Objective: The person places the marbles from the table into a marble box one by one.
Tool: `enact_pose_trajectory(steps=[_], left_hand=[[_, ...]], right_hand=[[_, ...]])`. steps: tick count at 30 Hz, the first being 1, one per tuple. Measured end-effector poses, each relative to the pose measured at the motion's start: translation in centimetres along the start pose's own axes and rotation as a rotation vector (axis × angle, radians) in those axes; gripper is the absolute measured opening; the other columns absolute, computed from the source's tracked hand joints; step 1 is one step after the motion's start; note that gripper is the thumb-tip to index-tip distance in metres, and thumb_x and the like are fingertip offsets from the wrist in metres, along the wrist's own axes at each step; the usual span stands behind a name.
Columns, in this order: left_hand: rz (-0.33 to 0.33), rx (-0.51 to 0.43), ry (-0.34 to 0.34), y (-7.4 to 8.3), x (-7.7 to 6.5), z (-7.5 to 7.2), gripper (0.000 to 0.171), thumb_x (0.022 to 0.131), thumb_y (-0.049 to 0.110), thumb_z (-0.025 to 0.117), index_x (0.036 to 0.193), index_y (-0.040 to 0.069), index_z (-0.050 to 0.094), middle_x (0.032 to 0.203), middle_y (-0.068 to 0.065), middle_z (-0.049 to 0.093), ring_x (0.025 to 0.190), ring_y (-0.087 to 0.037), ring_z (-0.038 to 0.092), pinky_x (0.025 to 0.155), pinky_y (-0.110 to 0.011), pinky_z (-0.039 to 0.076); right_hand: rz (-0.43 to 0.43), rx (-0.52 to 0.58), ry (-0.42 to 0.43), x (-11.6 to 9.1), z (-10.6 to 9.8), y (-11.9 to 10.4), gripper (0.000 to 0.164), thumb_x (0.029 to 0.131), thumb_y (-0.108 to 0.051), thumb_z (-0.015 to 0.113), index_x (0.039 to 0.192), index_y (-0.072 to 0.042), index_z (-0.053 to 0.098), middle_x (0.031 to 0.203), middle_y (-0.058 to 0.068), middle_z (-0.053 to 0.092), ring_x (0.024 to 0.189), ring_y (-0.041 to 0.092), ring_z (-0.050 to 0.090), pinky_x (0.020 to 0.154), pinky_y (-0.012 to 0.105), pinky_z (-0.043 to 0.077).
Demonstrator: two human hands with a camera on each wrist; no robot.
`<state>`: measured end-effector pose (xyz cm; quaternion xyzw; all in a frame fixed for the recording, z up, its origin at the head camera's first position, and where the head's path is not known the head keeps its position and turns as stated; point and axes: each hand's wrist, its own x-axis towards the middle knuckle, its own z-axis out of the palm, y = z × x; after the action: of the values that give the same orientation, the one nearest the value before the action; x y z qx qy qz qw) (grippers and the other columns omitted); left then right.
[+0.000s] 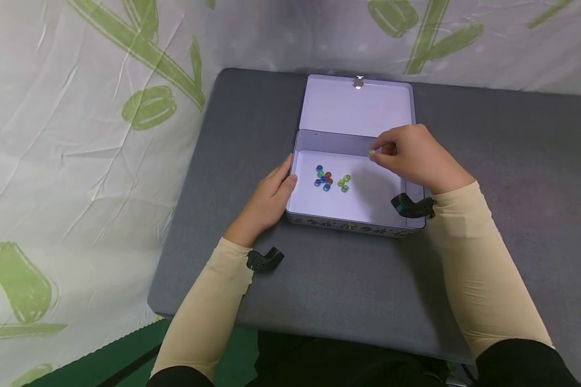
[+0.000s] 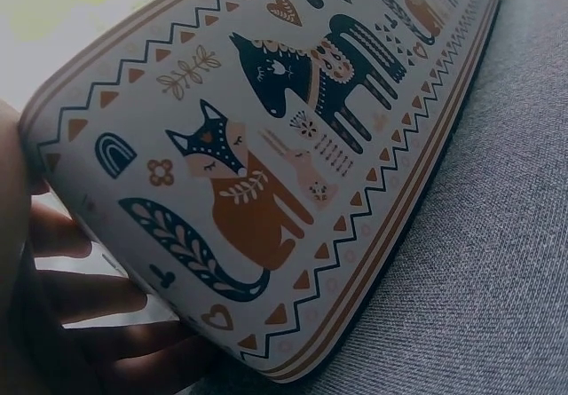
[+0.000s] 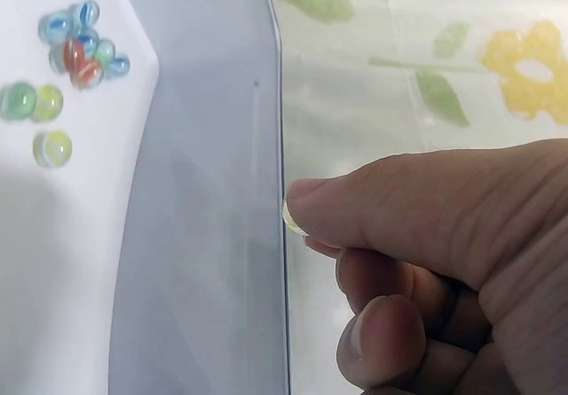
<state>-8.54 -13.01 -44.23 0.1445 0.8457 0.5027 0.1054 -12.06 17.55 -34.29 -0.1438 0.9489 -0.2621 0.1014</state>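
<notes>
A tin box (image 1: 355, 207) with animal drawings on its front stands with its hinged lid (image 1: 358, 105) swung back. Several glass marbles lie in it: a cluster of blue, red and green marbles (image 1: 323, 179), with yellow-green marbles (image 1: 344, 183) beside it. My left hand (image 1: 266, 196) rests against the box's left end; its straight fingers (image 2: 93, 296) lie along the outer wall, the thumb at the rim. Above the back right part of the box, my right hand (image 1: 416, 158) pinches a yellowish marble (image 3: 291, 218) between thumb and forefinger, most of it hidden.
The box stands on a grey table (image 1: 242, 290), its far edge close to a hanging cloth (image 1: 271, 32) with green plant prints. Another stretch of cloth hangs along the left side. A metal clasp (image 1: 358, 82) sits at the lid's far edge.
</notes>
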Motion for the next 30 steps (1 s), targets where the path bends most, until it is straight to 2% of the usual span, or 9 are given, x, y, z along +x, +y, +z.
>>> enact_pose_trajectory(steps=[15,30], left_hand=[[-0.022,-0.003,-0.015,0.8,0.6,1.1,0.061,0.113,0.035,0.039,0.168,0.013,0.024,0.172,-0.007,0.030,0.158,-0.018,0.026,0.129,-0.040,0.023],[0.007,-0.002,-0.027,1.3,0.6,1.2,0.061,0.113,0.034,0.038,0.167,0.009,0.024,0.171,-0.010,0.031,0.158,-0.019,0.027,0.129,-0.039,0.023]], right_hand=[[-0.113,-0.015,-0.061,1.8,0.9,-1.9,0.015,0.096,-0.008,0.071,0.105,-0.001,0.080,0.078,0.009,0.066,0.073,0.023,0.054,0.067,0.035,0.044],[-0.123,0.019,-0.202,3.2,3.6,-2.2,0.015,0.096,-0.008,0.073,0.107,0.000,0.080,0.076,0.008,0.065,0.070,0.022,0.054,0.066,0.035,0.046]])
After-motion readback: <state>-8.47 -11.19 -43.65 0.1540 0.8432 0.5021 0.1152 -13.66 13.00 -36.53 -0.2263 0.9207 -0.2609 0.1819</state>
